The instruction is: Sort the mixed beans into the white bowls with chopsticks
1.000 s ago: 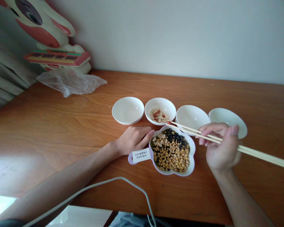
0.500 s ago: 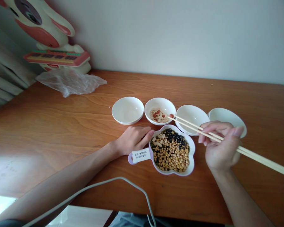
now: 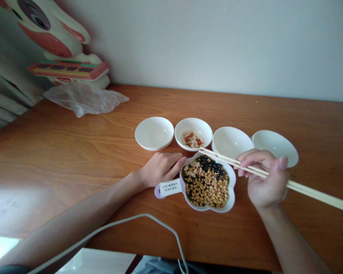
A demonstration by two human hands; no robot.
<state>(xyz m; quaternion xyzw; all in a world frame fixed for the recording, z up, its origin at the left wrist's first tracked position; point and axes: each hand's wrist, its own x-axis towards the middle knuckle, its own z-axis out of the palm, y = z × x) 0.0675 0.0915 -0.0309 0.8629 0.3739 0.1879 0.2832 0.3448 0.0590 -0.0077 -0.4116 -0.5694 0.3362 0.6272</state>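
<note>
My right hand [image 3: 264, 177] is closed around a pair of wooden chopsticks [image 3: 228, 160]. Their tips are bare, close together over the far rim of a white and lilac paw-shaped dish [image 3: 231, 190]. Mixed in that dish are yellow soybeans [image 3: 214, 188], black beans [image 3: 213, 163] and a few pale peanuts [image 3: 191, 173] near the left side. With bent fingers, my left hand [image 3: 164, 167] grips the dish's left rim beside its labelled handle. Behind the dish, a white bowl [image 3: 193, 123] holds peeled pale pieces and several red-skinned peanuts [image 3: 198, 140].
Three more white bowls stand in the row: one at left [image 3: 154, 133], one right of centre [image 3: 233, 140], one far right [image 3: 274, 146]. A clear plastic bag [image 3: 87, 101] and toy keyboard [image 3: 70, 70] occupy the back left. A white cable [image 3: 143, 215] crosses in front.
The red peanut held between the chopstick tips has been let go into the second bowl. The tips have come down and left toward the dish's far rim. My left hand stays put.
</note>
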